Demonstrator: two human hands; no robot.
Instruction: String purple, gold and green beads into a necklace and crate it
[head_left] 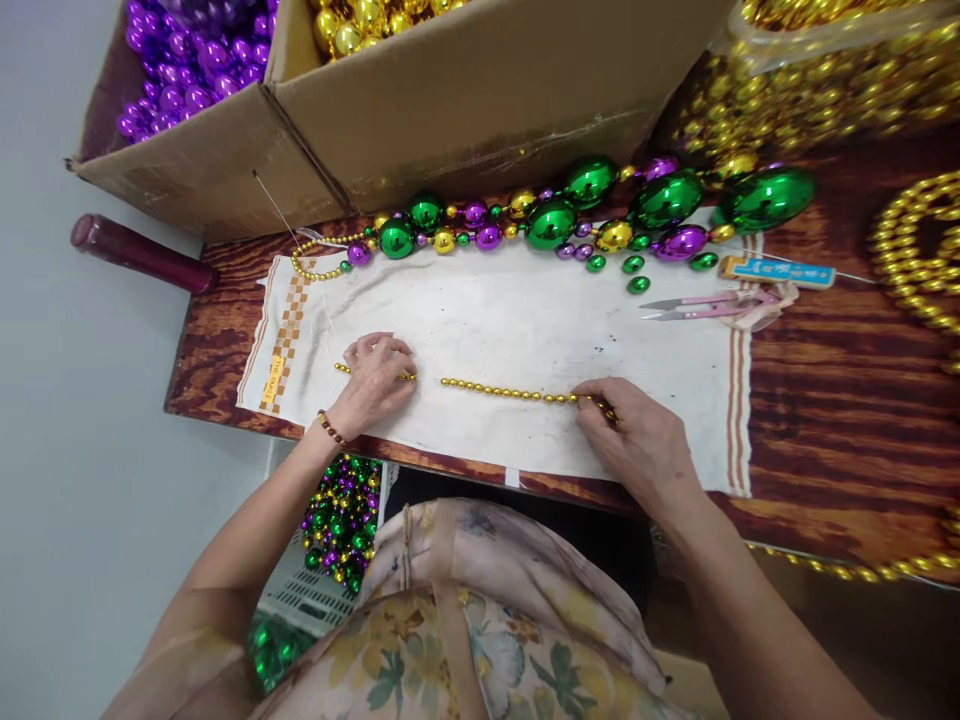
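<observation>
A thin strand of small gold beads (504, 392) lies stretched across a white cloth (525, 320) on the wooden table. My left hand (375, 378) rests knuckles-up over the strand's left part, fingers curled down on the beads. My right hand (637, 440) pinches the strand's right end between fingertips. A short gap shows in the strand just right of my left hand.
A long string of green, purple and gold balls (585, 215) lies along the cloth's far edge. Pink snips (701, 306) and a blue tool (780, 271) lie at right. Cardboard boxes (465, 100) hold beads behind. Gold bead piles (825, 90) fill the right; a basket of beads (341, 520) sits below.
</observation>
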